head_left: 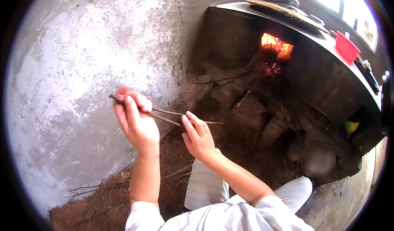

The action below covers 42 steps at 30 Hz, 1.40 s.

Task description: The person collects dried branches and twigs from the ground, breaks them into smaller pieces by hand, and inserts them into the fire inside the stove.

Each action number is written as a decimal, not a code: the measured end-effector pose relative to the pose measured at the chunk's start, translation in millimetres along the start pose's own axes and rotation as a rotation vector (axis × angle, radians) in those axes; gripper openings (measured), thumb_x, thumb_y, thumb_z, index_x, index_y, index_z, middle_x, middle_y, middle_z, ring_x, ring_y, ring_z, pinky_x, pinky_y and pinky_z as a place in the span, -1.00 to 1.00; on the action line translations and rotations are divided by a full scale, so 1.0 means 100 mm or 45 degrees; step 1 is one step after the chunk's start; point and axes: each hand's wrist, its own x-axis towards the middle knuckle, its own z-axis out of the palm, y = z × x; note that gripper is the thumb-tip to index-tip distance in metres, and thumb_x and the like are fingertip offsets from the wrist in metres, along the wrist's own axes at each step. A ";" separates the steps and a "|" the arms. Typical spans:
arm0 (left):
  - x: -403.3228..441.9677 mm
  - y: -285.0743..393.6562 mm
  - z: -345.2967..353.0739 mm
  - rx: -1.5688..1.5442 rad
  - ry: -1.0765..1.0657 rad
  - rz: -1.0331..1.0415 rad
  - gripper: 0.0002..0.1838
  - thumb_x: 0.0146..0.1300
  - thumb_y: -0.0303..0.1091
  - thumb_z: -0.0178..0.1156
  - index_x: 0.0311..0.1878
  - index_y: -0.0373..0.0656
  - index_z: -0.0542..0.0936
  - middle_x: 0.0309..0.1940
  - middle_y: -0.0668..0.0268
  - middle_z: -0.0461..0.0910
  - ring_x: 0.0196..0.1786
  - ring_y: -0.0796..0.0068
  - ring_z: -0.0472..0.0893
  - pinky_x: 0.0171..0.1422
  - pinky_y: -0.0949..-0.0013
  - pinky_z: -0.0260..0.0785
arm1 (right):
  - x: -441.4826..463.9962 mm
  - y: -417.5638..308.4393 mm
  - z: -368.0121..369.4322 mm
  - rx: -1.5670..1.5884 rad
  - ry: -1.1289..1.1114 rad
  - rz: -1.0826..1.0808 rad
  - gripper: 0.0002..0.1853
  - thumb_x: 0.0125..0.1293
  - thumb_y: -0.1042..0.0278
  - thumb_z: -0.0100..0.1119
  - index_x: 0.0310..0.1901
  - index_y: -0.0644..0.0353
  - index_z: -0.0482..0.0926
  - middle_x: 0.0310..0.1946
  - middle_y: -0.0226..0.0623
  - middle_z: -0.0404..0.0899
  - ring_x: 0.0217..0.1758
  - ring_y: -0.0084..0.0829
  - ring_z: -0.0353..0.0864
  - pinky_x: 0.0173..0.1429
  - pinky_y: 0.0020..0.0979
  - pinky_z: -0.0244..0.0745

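Note:
My left hand (pixel 138 120) is closed around the thick end of a thin brown twig (pixel 167 111), which sticks out past the fingers at upper left. It shows as two thin lengths running right; whether this is one forked twig or two separate ones I cannot tell. Further along, my right hand (pixel 199 137) has its fingers on the twig, thumb and fingertips close together. Both hands are in front of my body, above my knees. Beyond them, flames (pixel 274 42) burn in the square opening of a dark stove.
Dry brushwood (pixel 170 177) lies on the floor beside my legs, against a whitewashed wall (pixel 94 63). On the stove's pale top (pixel 238 6) are a round woven lid (pixel 283 10) and a red basin (pixel 347 47). Bricks or stones (pixel 248 108) and sticks lie below the fire opening.

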 end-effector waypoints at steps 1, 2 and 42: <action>0.04 0.02 0.01 -0.029 -0.013 0.003 -0.76 0.40 -0.38 -0.15 0.08 -0.19 0.33 -0.45 0.41 0.33 -0.45 0.66 0.24 -0.34 0.52 0.14 | -0.02 0.08 -0.03 -0.112 0.045 -0.045 -0.33 -0.08 0.54 0.26 0.18 0.21 0.35 0.12 -0.19 0.37 -0.01 -0.21 0.42 0.10 -0.25 0.31; 0.07 0.03 0.02 0.032 -0.002 -0.005 -0.75 0.40 -0.37 -0.14 0.09 -0.18 0.33 -0.48 0.42 0.32 -0.49 0.67 0.22 -0.40 0.54 0.11 | -0.06 0.12 -0.06 -0.182 0.060 -0.008 -0.32 -0.10 0.46 0.30 0.17 0.22 0.35 0.03 -0.27 0.47 -0.01 -0.25 0.42 0.08 -0.27 0.28; -1.18 -1.35 0.14 0.373 -0.747 -0.817 -0.61 0.21 -0.33 0.17 0.09 -0.23 0.40 0.24 0.12 0.12 0.27 0.28 0.25 0.35 0.26 0.08 | -0.06 2.42 -1.22 0.397 0.246 1.806 -0.49 0.28 0.51 -0.13 0.29 0.22 0.18 -0.55 -0.40 0.30 -0.65 -0.55 0.24 -0.64 -0.49 0.20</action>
